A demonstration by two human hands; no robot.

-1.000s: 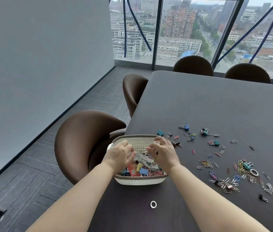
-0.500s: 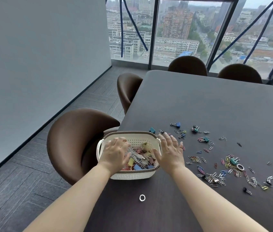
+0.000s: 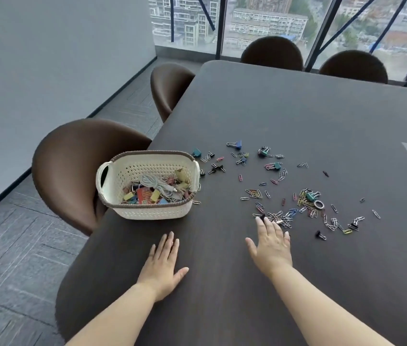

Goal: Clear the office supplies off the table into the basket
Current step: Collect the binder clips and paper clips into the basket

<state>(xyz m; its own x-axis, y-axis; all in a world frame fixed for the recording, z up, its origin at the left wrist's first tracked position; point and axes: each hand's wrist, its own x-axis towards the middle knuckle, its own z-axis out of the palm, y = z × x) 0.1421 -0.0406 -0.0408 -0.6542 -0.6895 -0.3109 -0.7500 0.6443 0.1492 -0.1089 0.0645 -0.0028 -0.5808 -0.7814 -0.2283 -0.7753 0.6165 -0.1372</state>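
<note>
A white perforated basket (image 3: 112, 176) with a brown rim stands at the table's left edge, holding coloured binder clips and a grey cable. Loose paper clips (image 3: 282, 216) and binder clips (image 3: 276, 166) lie scattered to its right on the dark table (image 3: 297, 108). A small metal ring (image 3: 319, 204) lies among them. My left hand (image 3: 163, 263) lies flat on the table in front of the basket, fingers straight. My right hand (image 3: 271, 242) is flat with spread fingers, its fingertips at the near edge of the paper clip pile. Neither hand holds anything.
A brown chair (image 3: 72, 158) stands just left of the basket, another (image 3: 170, 83) further along that side, and two more (image 3: 272, 51) at the far end by the window. The table's rounded left edge runs close to the basket.
Both hands have left the basket and come back toward me; the left now lies on the table in front of it, the right has moved right to the paper clip pile.
</note>
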